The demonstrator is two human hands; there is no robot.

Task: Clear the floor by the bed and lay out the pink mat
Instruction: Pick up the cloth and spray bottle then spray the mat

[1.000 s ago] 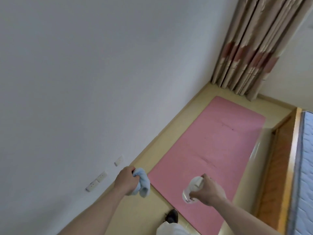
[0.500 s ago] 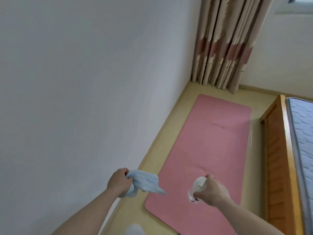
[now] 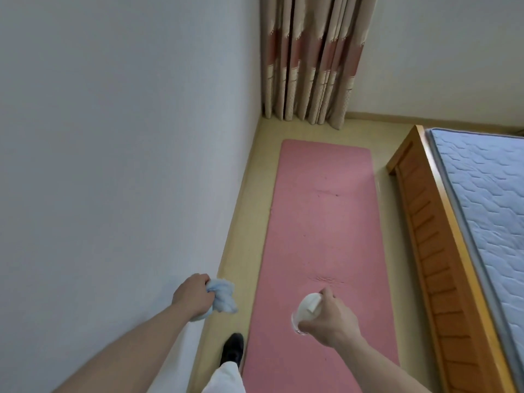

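The pink mat [image 3: 320,236] lies flat on the beige floor, running lengthwise between the white wall and the bed. My left hand [image 3: 192,296] grips a bunched light-blue cloth [image 3: 222,296] over the floor strip beside the wall. Above the near part of the mat, my right hand [image 3: 329,319] holds a clear spray bottle with a white top [image 3: 307,307]. The bottle's lower part is hidden by my fingers.
A wooden bed frame [image 3: 433,251] with a quilted blue mattress [image 3: 487,208] fills the right side. Patterned curtains [image 3: 312,58] hang in the far corner. My dark shoe [image 3: 232,350] stands on the floor [image 3: 241,222] at the mat's near left edge.
My view has swung right, so the mat now runs straight ahead. The cloth, trailing loose half a second ago, is bunched in my left hand. My foot has stepped forward.
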